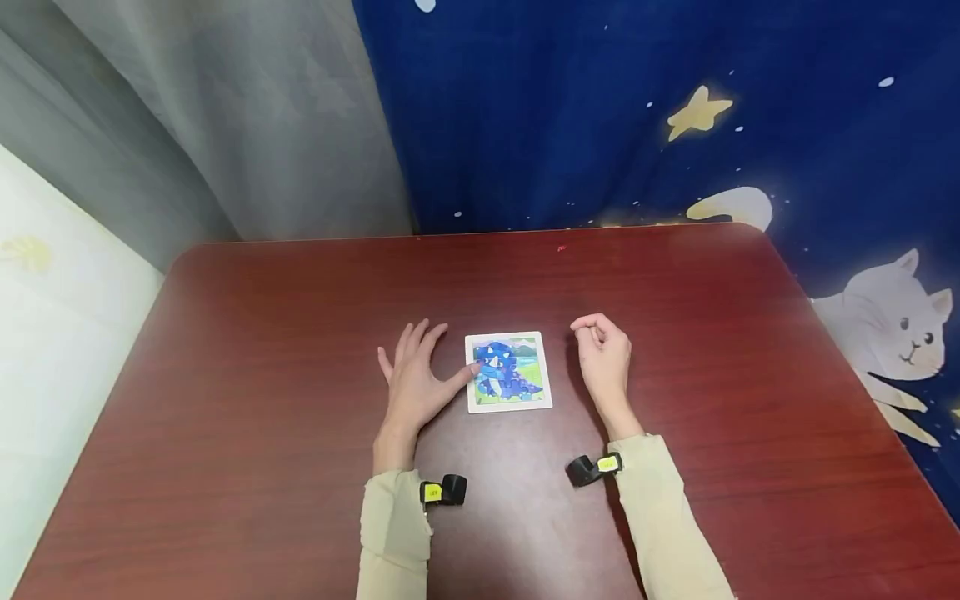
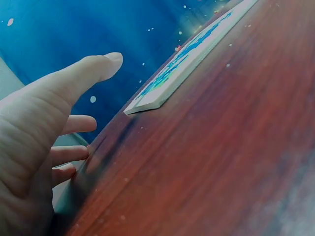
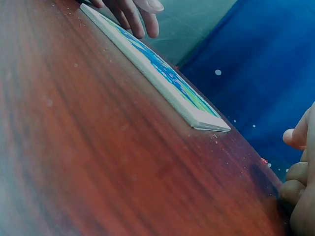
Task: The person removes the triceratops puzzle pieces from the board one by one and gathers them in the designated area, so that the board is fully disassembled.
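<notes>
A square jigsaw puzzle (image 1: 510, 408) with a white frame lies flat on the table, its picture a blue horned dinosaur on a green and purple ground. Beside its left edge is my left hand (image 1: 416, 387), fingers spread. In the head view the thumb overlaps the frame's left side; the left wrist view shows that thumb (image 2: 98, 66) raised, apart from the puzzle (image 2: 162, 96). To the right of the puzzle, my right hand (image 1: 606, 362) stays apart from it with fingers curled in. The right wrist view shows the curled fingers (image 3: 298, 174) at its edge, nothing visible in them.
The dark red wooden table (image 1: 262, 375) reaches back to a grey curtain (image 1: 262, 125) and a blue curtain (image 1: 540, 125) with stars and a cat. A small red speck (image 1: 562, 247) lies near the far edge. Each wrist wears a black camera strap (image 1: 442, 491).
</notes>
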`<action>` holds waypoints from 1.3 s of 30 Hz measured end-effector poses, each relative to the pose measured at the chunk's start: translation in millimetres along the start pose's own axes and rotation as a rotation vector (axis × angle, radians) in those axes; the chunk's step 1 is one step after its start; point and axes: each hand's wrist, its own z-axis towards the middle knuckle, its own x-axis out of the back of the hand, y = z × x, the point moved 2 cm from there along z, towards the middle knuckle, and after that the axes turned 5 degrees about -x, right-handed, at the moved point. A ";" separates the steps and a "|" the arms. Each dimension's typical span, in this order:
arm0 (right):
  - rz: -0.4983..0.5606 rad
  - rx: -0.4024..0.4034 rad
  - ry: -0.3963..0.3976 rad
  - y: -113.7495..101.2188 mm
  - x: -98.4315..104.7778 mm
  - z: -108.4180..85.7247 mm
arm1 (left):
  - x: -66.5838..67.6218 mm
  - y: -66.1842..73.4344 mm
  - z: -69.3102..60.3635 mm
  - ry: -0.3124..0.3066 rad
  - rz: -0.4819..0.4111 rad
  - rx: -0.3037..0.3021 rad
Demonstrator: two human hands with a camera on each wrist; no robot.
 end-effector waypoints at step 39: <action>-0.376 0.542 -0.440 -20.2 -47.4 -26.6 | -1.8 1.1 -4.6 -0.037 0.050 -0.048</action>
